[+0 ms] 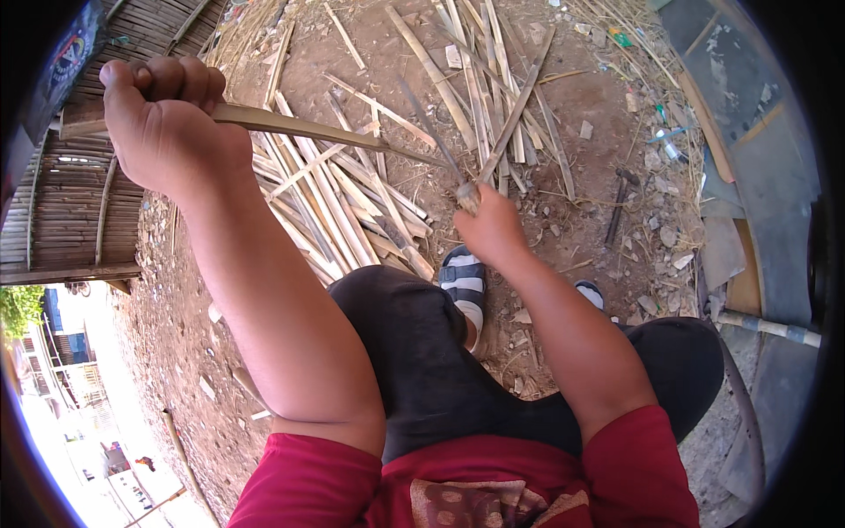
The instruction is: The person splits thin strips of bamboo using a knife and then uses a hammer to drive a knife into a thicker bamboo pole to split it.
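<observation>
Raised at the upper left, my left hand (172, 128) is closed around a long bamboo strip (304, 128). The strip slants down to the right, its far end close to the blade in my other hand. My right hand (493, 227), near the middle, grips the handle of a long-bladed knife (429, 125). Its thin dark blade points up and to the left; whether it touches the strip I cannot tell. Beneath the strip lies a heap of split bamboo strips (321, 207) on the bare ground.
More bamboo pieces (480, 79) lie crossed farther ahead. A hammer (613, 211) rests on the dirt to the right among stones and litter. Grey sheets (775, 211) line the right side, and a slatted bamboo wall (75, 211) stands left. My sandalled foot (463, 280) is beside the heap.
</observation>
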Motion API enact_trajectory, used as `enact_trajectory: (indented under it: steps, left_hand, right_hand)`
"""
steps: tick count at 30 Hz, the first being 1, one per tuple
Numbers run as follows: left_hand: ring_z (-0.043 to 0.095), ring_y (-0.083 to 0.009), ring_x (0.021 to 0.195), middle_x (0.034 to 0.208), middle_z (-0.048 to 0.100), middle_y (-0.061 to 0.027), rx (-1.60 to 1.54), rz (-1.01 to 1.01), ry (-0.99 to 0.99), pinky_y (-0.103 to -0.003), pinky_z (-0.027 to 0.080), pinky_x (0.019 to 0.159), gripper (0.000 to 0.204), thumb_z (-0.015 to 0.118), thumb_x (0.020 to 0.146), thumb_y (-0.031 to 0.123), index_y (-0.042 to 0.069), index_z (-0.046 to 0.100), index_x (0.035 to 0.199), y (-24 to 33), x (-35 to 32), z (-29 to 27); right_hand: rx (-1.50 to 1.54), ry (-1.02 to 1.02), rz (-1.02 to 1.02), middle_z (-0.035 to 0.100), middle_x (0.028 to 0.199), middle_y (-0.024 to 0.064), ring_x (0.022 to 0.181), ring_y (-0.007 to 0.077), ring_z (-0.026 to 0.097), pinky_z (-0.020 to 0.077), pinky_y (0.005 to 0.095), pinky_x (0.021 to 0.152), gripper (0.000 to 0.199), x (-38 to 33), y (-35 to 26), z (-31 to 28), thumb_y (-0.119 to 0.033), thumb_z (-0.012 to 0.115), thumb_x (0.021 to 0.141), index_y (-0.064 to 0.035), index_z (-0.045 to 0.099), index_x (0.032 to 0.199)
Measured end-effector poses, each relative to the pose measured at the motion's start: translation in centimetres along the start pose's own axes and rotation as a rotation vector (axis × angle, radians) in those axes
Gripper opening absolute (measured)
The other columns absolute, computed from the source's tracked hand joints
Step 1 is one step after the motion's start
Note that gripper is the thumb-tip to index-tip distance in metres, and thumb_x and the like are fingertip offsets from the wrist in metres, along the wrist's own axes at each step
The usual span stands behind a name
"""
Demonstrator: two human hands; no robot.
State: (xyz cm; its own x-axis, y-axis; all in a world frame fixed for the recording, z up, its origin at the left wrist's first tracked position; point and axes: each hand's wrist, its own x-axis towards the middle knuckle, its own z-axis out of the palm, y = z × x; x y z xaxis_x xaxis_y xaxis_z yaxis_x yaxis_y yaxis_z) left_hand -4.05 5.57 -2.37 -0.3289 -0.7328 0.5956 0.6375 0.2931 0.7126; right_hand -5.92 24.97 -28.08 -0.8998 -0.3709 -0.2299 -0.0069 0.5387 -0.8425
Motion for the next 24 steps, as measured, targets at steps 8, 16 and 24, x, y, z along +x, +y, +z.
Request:
enact_trajectory:
  steps: [8,16,24]
  left_hand:
    - [0.023,-0.0137,0.055,0.062,0.028,0.0013,-0.165,-0.081,-0.211,-0.031,0.023,0.055,0.03,0.053,0.101,0.027,0.014,0.041,0.077,-0.1,0.5,-1.1]
    - [0.023,-0.011,0.054,0.06,0.029,0.0029,-0.319,-0.221,-0.491,-0.03,0.019,0.054,0.038,0.066,0.092,0.043,0.012,0.051,0.075,0.5,1.5,-4.2]
    - [0.022,-0.0099,0.052,0.056,0.031,0.005,-0.293,-0.315,-0.699,-0.031,0.016,0.052,0.067,0.072,0.077,0.076,0.013,0.052,0.069,0.1,1.4,-3.4]
  right_hand:
    - [0.119,-0.028,-0.296,0.069,0.087,0.0263,0.087,0.046,0.069,0.0549,0.051,0.079,0.037,-2.0,-2.2,2.3,-0.019,0.07,0.08,0.0007,0.058,0.11]
    - [0.147,-0.007,-0.245,0.069,0.083,0.0268,0.084,0.0439,0.069,0.0546,0.051,0.077,0.036,-0.9,-5.2,-1.4,-0.018,0.069,0.08,0.0043,0.063,0.107]
    - [0.013,-0.037,-0.263,0.07,0.091,0.028,0.088,0.0435,0.069,0.0553,0.0495,0.079,0.038,-1.2,-2.7,-0.3,-0.019,0.068,0.079,0.0035,0.063,0.109]
